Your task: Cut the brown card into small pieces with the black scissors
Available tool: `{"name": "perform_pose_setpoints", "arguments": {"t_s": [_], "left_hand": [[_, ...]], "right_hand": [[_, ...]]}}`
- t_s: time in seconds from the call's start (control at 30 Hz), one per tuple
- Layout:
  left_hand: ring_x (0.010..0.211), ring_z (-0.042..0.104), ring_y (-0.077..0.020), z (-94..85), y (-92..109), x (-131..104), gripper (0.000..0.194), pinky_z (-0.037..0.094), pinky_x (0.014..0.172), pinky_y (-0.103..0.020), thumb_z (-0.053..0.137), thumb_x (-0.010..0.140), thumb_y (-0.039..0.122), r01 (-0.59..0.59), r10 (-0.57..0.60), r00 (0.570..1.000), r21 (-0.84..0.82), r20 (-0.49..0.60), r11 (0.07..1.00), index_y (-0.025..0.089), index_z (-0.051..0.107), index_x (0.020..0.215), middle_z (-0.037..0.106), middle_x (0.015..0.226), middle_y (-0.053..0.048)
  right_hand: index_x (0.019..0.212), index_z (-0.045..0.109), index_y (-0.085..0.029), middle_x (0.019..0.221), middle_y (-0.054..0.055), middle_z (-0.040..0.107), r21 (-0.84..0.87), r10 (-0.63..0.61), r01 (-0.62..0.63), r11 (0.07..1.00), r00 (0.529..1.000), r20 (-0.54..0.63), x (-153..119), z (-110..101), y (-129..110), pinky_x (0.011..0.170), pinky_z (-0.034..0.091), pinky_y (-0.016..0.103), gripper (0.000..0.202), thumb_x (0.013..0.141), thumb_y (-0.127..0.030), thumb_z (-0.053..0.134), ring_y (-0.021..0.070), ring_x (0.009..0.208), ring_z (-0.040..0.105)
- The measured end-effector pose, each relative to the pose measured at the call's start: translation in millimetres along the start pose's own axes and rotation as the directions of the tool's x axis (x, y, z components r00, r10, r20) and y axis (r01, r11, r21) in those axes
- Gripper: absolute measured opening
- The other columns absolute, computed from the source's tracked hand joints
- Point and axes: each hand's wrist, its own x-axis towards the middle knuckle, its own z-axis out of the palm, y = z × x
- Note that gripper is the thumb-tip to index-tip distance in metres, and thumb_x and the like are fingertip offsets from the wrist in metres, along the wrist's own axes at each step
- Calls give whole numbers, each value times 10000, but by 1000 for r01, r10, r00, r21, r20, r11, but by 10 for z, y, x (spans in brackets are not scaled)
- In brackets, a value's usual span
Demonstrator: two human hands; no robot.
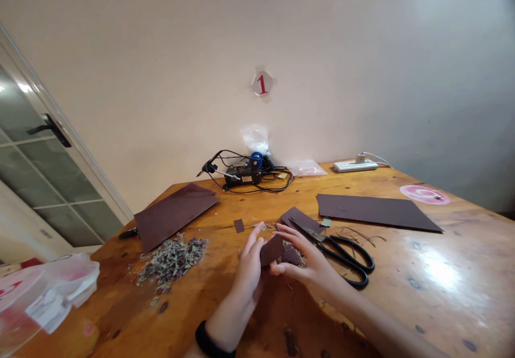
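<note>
A pale wall (161,89) rises behind a glossy wooden table (402,315). Near the table's middle, a small folded brown paper (271,251) is held above the surface between the two hands. The left hand (250,264) grips its left side with fingers nearly straight; the right hand (302,255) pinches it from the right, fingers curved over the top and thumb below. Black-handled scissors (322,243) lie just beyond the right hand, and a heap of dried leaves (173,263) sits left of the left hand.
</note>
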Motion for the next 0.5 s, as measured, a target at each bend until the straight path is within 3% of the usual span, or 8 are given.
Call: {"name": "perform_pose_setpoints", "arguments": {"t_s": [0.17, 0.33, 0.5], "left_hand": [[269, 388, -51, 84, 29, -60, 442, 333, 313, -206, 399, 900, 191, 96, -97, 995, 19, 38, 995, 216, 409, 1341, 672, 856, -31], [235, 348, -36, 147, 47, -100, 364, 320, 293, -191, 338, 925, 148, 177, -177, 984, -16, 29, 984, 172, 424, 1278, 643, 765, -5], [269, 370, -38, 140, 28, -85, 311, 325, 306, -173, 374, 921, 153, 219, -217, 976, -54, 30, 974, 166, 478, 1214, 617, 702, 17]], "right_hand": [[1163, 629, -233, 1378, 101, 522, 18, 1, -1, 1000, 1000, -27, -28, 45, -35, 1106, 287, 466, 432, 793, -455, 647, 251, 1309, 423], [1089, 662, -225, 1210, 82, 650, -19, -13, 12, 1000, 999, -50, -38, 65, -35, 1030, 384, 434, 327, 792, -361, 668, 254, 1156, 559], [1084, 671, -200, 1194, 95, 662, -33, -2, 1, 999, 1000, -25, -32, 43, -60, 1002, 411, 429, 346, 775, -356, 684, 269, 1137, 574]]}}
